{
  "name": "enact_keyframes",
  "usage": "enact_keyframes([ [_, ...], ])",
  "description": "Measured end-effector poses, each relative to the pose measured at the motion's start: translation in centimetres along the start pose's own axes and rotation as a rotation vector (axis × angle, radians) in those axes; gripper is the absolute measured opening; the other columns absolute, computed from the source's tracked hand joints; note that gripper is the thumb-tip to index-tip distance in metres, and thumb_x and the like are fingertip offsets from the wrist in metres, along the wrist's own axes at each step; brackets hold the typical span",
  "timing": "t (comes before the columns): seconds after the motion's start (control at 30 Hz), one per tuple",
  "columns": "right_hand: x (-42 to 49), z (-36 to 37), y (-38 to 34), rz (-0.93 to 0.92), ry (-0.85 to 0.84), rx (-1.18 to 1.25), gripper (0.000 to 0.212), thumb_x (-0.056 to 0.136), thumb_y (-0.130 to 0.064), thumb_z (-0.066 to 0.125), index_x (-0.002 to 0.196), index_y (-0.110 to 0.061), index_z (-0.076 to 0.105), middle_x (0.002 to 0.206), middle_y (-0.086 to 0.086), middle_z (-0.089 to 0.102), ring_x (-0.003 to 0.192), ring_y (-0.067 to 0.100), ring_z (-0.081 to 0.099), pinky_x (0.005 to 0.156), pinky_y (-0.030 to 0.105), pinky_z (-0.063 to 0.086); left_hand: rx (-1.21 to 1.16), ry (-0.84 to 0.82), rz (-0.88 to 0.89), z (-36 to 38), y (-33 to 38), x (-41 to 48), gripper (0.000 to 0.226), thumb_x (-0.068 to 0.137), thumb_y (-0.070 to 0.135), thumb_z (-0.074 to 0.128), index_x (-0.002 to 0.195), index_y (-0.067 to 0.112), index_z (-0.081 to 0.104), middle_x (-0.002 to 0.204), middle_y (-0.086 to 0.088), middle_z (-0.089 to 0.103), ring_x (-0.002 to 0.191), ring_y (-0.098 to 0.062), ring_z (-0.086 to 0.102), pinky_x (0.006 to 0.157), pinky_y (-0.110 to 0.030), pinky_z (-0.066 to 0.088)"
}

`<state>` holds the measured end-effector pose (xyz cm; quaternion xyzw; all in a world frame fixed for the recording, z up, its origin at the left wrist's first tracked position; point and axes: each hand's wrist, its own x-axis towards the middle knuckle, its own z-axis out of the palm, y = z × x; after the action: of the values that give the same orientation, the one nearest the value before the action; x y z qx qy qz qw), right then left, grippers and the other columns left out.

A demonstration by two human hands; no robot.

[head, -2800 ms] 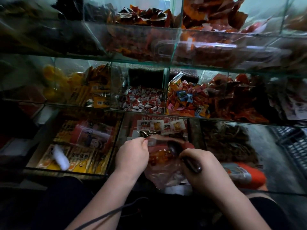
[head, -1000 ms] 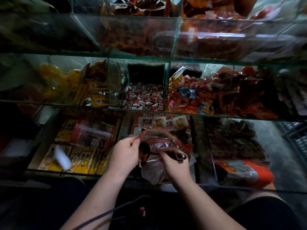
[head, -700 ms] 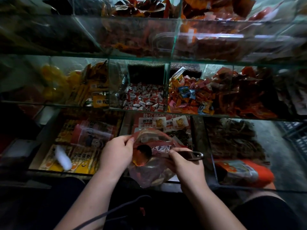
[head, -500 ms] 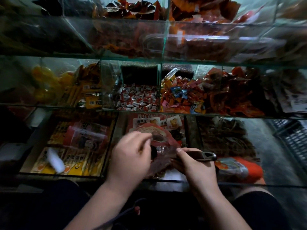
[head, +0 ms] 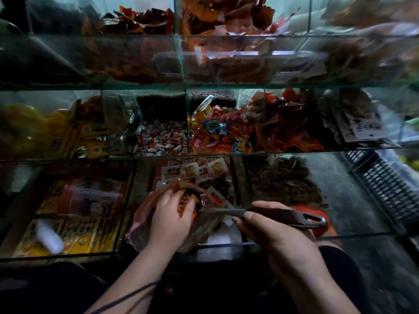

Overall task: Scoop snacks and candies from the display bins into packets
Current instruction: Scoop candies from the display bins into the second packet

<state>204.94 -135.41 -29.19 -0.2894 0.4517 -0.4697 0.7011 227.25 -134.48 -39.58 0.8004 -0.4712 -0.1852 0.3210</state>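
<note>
My left hand [head: 171, 217] grips the mouth of a clear plastic packet [head: 141, 219] with a red rim, held over the lower middle glass bin [head: 188, 175]. Orange wrapped snacks show inside the packet between my fingers. My right hand [head: 269, 232] holds a dark scoop by its handle [head: 285, 215], which points right and ends in a metal loop. The scoop's thin neck runs left into the packet's opening; its bowl is hidden behind the packet and my left hand.
Three tiers of glass bins rise ahead: red-and-white candies [head: 162, 141], mixed orange sweets [head: 217, 134], yellow packs [head: 88, 132], dark dried snacks [head: 281, 180]. A black plastic crate [head: 385, 184] sits at the right. An orange packet [head: 317, 215] lies behind my right hand.
My left hand has closed over the packet's mouth, covering the scoop bowl. My right hand has drawn back to the right along the handle.
</note>
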Motion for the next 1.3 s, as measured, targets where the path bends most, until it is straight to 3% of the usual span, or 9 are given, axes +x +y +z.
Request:
enact_keyframes([
  [0.1, -0.8, -0.1, -0.5, -0.017, -0.038, 0.013, 0.022, 0.065, 0.01, 0.079, 0.081, -0.005, 0.076, 0.088, 0.033, 0.073, 0.089, 0.048, 0.074, 0.071, 0.033, 0.062, 0.029, 0.131, 0.159, -0.8, 1.0, -0.6, 0.055, 0.095, 0.051, 0.048, 0.125, 0.01, 0.069, 0.14, -0.01, 0.058, 0.134, -0.028, 0.048, 0.114, -0.045, 0.036],
  [0.33, -1.6, 0.5, -4.4, -0.115, -0.021, 0.096, 0.026, 0.049, -0.008, 0.081, 0.073, -0.014, 0.077, 0.08, 0.024, 0.075, 0.084, 0.045, 0.076, 0.07, 0.033, 0.063, 0.07, 0.161, 0.436, -3.8, 6.0, 1.3, 0.063, 0.091, 0.063, 0.044, 0.127, 0.017, 0.068, 0.141, -0.004, 0.058, 0.137, -0.024, 0.047, 0.116, -0.05, 0.031],
  [0.5, 0.6, 1.6, -7.0, -0.161, 0.088, 0.227, 0.018, 0.078, 0.006, 0.068, 0.092, -0.003, 0.064, 0.071, 0.012, 0.075, 0.08, 0.036, 0.078, 0.071, 0.032, 0.064, 0.02, 0.072, 0.407, -3.3, 10.9, 7.5, 0.055, 0.095, 0.056, 0.05, 0.137, 0.022, 0.059, 0.146, -0.001, 0.052, 0.137, -0.023, 0.043, 0.115, -0.045, 0.035],
  [0.67, 4.8, 3.4, -7.4, -0.225, 0.146, 0.311, 0.006, 0.094, -0.004, 0.066, 0.09, -0.008, 0.067, 0.071, 0.001, 0.077, 0.078, 0.014, 0.078, 0.069, 0.026, 0.062, -0.057, 0.032, 0.301, -2.7, 13.4, 12.1, 0.067, 0.094, 0.066, 0.048, 0.152, 0.034, 0.036, 0.16, 0.006, 0.03, 0.148, -0.015, 0.024, 0.121, -0.04, 0.024],
  [0.8, 10.9, 6.1, -5.8, -0.466, 0.255, -0.287, 0.006, 0.087, -0.022, 0.077, 0.093, -0.023, 0.076, 0.086, -0.005, 0.077, 0.089, 0.002, 0.074, 0.079, 0.024, 0.06, -0.279, 0.116, 0.219, -3.4, 11.7, 10.7, 0.047, 0.097, 0.047, 0.058, 0.138, 0.027, 0.053, 0.135, 0.007, 0.051, 0.117, -0.004, 0.047, 0.091, -0.01, 0.034],
  [0.9, 13.9, 8.4, -5.6, -0.798, 0.056, -0.645, 0.009, 0.089, -0.007, 0.074, 0.097, -0.004, 0.075, 0.092, -0.009, 0.071, 0.091, -0.007, 0.067, 0.085, 0.015, 0.053, -0.221, 0.122, 0.229, -3.9, 9.8, 9.1, 0.039, 0.096, 0.032, 0.063, 0.133, 0.022, 0.058, 0.126, 0.009, 0.051, 0.119, -0.011, 0.051, 0.096, -0.018, 0.039],
  [1.07, 13.7, 8.7, -6.1, -1.081, -0.348, -1.271, 0.03, 0.08, -0.003, 0.071, 0.11, -0.002, 0.072, 0.116, 0.015, 0.069, 0.105, 0.033, 0.067, 0.09, 0.047, 0.055, -0.216, 0.099, 0.194, -4.7, 9.5, 8.2, 0.04, 0.094, 0.024, 0.066, 0.133, 0.017, 0.059, 0.134, 0.002, 0.053, 0.125, -0.018, 0.052, 0.108, -0.04, 0.045],
  [1.17, 11.2, 7.3, -5.9, -1.09, -0.346, -1.311, 0.04, 0.075, -0.007, 0.077, 0.114, -0.003, 0.07, 0.127, 0.015, 0.065, 0.111, 0.034, 0.066, 0.09, 0.048, 0.056, -0.208, 0.123, 0.198, -5.6, 9.6, 7.4, 0.038, 0.093, 0.025, 0.067, 0.13, 0.017, 0.062, 0.133, 0.003, 0.053, 0.125, -0.016, 0.051, 0.11, -0.036, 0.043],
  [1.3, 4.7, 4.8, -4.7, -1.146, -0.207, -0.926, 0.017, 0.087, 0.001, 0.074, 0.104, -0.002, 0.074, 0.117, 0.001, 0.07, 0.114, 0.019, 0.068, 0.098, 0.037, 0.056, -0.137, 0.107, 0.199, -7.5, 8.2, 5.3, 0.006, 0.091, 0.029, 0.068, 0.097, 0.027, 0.068, 0.119, 0.014, 0.055, 0.111, -0.002, 0.052, 0.093, -0.016, 0.043],
])
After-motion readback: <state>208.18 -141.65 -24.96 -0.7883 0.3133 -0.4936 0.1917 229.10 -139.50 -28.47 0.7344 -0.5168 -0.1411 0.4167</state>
